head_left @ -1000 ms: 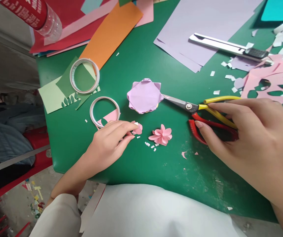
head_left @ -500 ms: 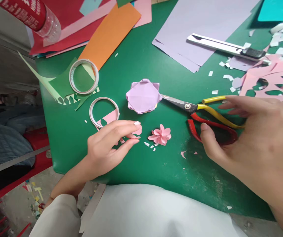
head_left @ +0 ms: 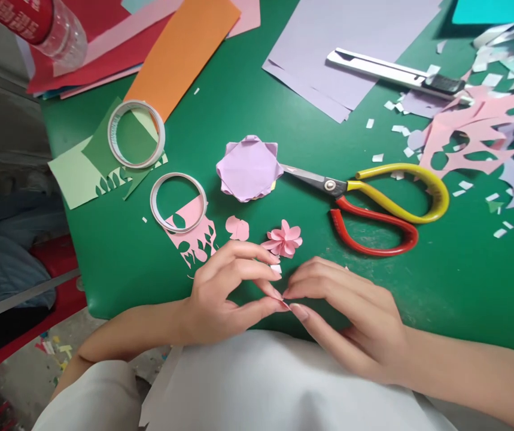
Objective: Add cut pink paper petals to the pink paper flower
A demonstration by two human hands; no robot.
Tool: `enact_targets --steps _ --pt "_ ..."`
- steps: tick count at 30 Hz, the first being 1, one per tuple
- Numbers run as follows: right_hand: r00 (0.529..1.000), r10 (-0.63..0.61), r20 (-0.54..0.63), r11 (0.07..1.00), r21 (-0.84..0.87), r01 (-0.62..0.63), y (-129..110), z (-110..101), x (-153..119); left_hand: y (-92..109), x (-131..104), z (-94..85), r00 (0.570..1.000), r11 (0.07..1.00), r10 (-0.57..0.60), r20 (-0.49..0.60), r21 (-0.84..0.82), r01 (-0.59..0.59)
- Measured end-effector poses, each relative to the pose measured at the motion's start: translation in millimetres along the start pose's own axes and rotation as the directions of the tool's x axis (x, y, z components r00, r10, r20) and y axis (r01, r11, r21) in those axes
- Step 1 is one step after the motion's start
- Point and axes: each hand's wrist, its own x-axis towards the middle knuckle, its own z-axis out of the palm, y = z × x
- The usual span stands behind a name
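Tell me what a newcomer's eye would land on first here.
Probably the red-and-yellow-handled scissors, lying on the green table and pointing at the folded lilac paper piece in mid-view. Below that piece and slightly to its right sits a pink paper flower. Nearest the wearer, the left hand and right hand come together at a thin pink paper sliver.

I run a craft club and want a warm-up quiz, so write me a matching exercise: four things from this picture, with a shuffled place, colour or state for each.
Things:
1. scissors
2. box cutter
3. folded lilac piece
4. thin pink piece

Descriptions:
A. pinched in the left hand
B. lying partly on pale lilac sheets
C. one yellow handle, one red
D. at the blade end of the scissors

Pairs: 1-C, 2-B, 3-D, 4-A
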Motion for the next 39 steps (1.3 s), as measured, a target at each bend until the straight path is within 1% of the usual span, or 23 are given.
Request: enact_targets --steps 4,7,9,11,13,15,17,19,22,24,28,31,36,39 --pt "0.999 0.034 0.002 0.997 0.075 -0.034 0.4 1.4 -1.2 -1.1 -0.2 1.2 0.999 0.999 -0.041 0.005 -0.012 0.041" --pt "0.999 0.041 -0.010 0.995 0.095 -0.040 1.0 3.1 -1.6 -1.7 -1.7 2.6 0.999 0.998 -0.050 0.018 -0.030 0.050" --pt "0.999 0.031 -0.010 0.994 0.106 -0.030 1.5 3.1 -1.3 -1.9 -3.3 3.2 0.999 0.998 -0.052 0.013 -0.032 0.052" --pt "0.998 0.052 -0.020 0.993 0.107 -0.050 1.5 2.1 -0.6 -1.7 -4.3 3.1 0.998 0.998 -0.060 -0.001 -0.029 0.060" --pt "0.991 0.120 -0.053 0.987 0.114 -0.113 0.9 1.1 -0.2 -1.1 -4.1 2.2 0.999 0.999 -0.043 -0.021 -0.008 0.043" --pt "0.973 0.220 -0.071 0.966 0.154 -0.207 -0.1 1.2 -0.8 -0.4 -2.9 1.0 0.999 0.999 0.016 -0.047 0.045 -0.014" --pt "0.944 0.326 -0.045 0.924 0.224 -0.309 -1.1 2.5 -2.8 0.0 -1.4 0.0 0.995 0.992 0.080 -0.063 0.102 -0.074" --pt "0.914 0.405 -0.002 0.875 0.290 -0.387 -1.7 4.4 -5.5 0.1 -0.2 -0.6 0.992 0.986 0.120 -0.051 0.127 -0.112" --pt "0.879 0.475 0.036 0.815 0.361 -0.454 -1.5 6.7 -8.5 -0.2 0.4 -0.8 0.992 0.984 0.126 -0.003 0.130 -0.125" --pt "0.864 0.501 0.051 0.789 0.385 -0.480 -0.7 7.1 -9.0 -0.4 0.1 -0.3 0.994 0.986 0.108 0.017 0.124 -0.110" --pt "0.863 0.503 0.051 0.789 0.379 -0.483 1.0 6.3 -6.4 -0.6 -2.4 3.4 0.999 0.996 0.047 0.008 0.072 -0.048" --pt "0.869 0.493 0.025 0.803 0.371 -0.467 1.7 6.6 -4.1 0.0 -4.6 7.4 1.000 1.000 -0.020 -0.010 0.013 0.021" --pt "0.904 0.424 -0.052 0.868 0.310 -0.389 1.6 10.1 -6.0 2.1 -6.0 10.6 0.992 0.992 -0.123 -0.015 -0.025 0.123" --pt "0.918 0.387 -0.087 0.899 0.258 -0.355 1.7 12.2 -8.4 2.7 -6.5 10.9 0.987 0.987 -0.160 0.002 -0.025 0.160"
